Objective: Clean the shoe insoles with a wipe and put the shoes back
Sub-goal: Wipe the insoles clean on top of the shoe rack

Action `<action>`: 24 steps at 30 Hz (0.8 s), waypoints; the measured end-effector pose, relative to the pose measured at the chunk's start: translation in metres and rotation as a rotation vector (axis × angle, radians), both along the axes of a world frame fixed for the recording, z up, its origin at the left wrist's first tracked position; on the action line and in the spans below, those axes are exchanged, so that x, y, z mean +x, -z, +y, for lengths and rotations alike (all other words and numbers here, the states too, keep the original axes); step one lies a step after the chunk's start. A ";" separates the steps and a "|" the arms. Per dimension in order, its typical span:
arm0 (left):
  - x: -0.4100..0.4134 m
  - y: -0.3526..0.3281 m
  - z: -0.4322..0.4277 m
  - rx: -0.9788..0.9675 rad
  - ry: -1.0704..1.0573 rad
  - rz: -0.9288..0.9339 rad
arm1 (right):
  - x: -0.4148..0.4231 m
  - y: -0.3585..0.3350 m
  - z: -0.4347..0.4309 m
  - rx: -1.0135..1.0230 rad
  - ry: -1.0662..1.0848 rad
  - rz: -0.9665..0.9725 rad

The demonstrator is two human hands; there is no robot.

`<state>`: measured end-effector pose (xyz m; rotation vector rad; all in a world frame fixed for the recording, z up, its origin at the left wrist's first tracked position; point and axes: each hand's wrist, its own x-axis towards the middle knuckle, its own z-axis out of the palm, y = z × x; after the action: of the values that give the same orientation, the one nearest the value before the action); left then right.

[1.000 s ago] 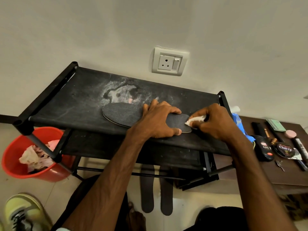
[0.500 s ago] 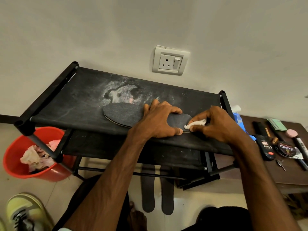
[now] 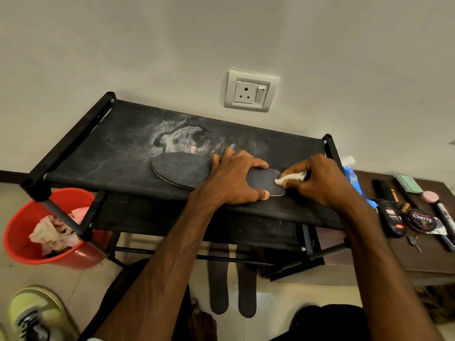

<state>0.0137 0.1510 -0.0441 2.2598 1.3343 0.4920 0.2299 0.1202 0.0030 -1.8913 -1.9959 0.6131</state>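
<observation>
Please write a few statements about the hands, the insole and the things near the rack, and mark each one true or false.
1. The left hand holds the insole down on the rack's top shelf. True.
2. The right hand holds a brush. False: it pinches a white wipe against the insole's end.
3. Below the rack, two more insoles lie on the floor. True.
4. The red bucket stands on the rack. False: on the floor at the rack's left end.
5. The Cherry tin lies on the rack. False: on the brown table.
</observation>
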 end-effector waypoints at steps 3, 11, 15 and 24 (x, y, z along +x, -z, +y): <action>0.000 0.000 0.000 -0.004 -0.004 -0.007 | 0.005 -0.005 -0.012 -0.059 -0.079 -0.033; -0.002 -0.001 0.001 -0.007 0.016 0.007 | 0.004 -0.005 -0.007 -0.075 -0.043 0.015; -0.002 -0.002 0.001 -0.007 0.016 0.001 | 0.008 -0.003 -0.005 -0.117 -0.043 0.057; -0.001 -0.002 -0.001 -0.013 0.005 -0.010 | 0.008 -0.004 -0.008 -0.052 0.016 0.093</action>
<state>0.0130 0.1502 -0.0422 2.2470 1.3226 0.4909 0.2382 0.1119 0.0067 -1.8704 -1.9222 0.7411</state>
